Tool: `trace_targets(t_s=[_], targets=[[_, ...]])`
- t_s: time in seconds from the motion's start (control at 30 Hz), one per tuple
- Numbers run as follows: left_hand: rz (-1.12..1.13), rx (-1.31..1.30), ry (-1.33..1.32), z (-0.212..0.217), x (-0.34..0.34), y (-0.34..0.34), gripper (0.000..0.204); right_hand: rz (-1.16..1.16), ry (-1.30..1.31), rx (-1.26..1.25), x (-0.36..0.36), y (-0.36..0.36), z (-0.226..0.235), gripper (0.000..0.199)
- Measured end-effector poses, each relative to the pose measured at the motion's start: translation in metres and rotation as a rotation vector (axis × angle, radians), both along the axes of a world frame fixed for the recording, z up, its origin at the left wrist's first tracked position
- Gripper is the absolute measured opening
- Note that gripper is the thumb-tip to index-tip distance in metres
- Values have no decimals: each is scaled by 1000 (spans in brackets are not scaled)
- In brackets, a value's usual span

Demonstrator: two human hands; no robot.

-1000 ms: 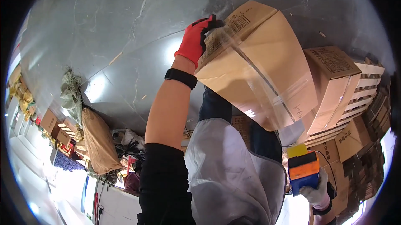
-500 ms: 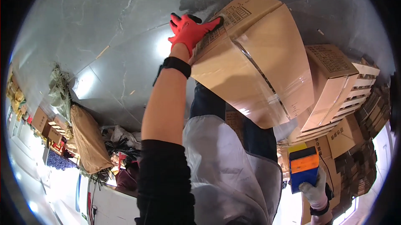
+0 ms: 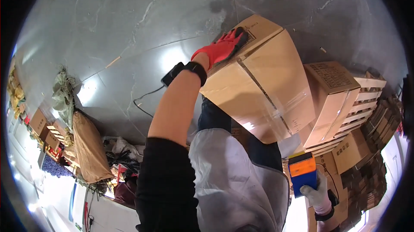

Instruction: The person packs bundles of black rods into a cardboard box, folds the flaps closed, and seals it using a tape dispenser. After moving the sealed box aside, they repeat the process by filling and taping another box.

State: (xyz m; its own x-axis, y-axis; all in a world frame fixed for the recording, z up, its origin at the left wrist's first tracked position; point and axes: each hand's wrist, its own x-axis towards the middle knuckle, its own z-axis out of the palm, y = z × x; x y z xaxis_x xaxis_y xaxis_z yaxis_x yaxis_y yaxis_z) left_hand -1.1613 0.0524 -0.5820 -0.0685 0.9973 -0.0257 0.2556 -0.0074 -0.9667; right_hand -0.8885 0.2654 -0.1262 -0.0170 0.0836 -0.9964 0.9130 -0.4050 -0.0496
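Cardboard box (image 3: 263, 90), stiff, bulky, tape-slick: left hand (image 3: 221, 47) rests flat on its upper corner; right hand (image 3: 317, 195) grips a blue-orange tape dispenser (image 3: 303, 172).

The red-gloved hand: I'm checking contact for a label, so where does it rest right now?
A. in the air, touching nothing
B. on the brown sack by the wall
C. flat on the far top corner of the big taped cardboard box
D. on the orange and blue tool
C: the left hand lies on the upper corner of the cardboard box, while the orange and blue tool sits in the white-gloved right hand.
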Motion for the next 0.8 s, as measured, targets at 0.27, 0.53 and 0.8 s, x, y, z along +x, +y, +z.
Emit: trace_targets(t_s=[0.27, 0.53, 0.8], targets=[[1324, 221, -1998, 84, -32, -34, 63, 62, -20, 5, -12, 4, 8, 47], [1113, 860, -1906, 172, 65, 11, 93, -42, 4, -57, -28, 2, 11, 45], [1251, 1029, -1507, 160, 70, 31, 96, 54, 1, -10, 4, 4, -16, 38]])
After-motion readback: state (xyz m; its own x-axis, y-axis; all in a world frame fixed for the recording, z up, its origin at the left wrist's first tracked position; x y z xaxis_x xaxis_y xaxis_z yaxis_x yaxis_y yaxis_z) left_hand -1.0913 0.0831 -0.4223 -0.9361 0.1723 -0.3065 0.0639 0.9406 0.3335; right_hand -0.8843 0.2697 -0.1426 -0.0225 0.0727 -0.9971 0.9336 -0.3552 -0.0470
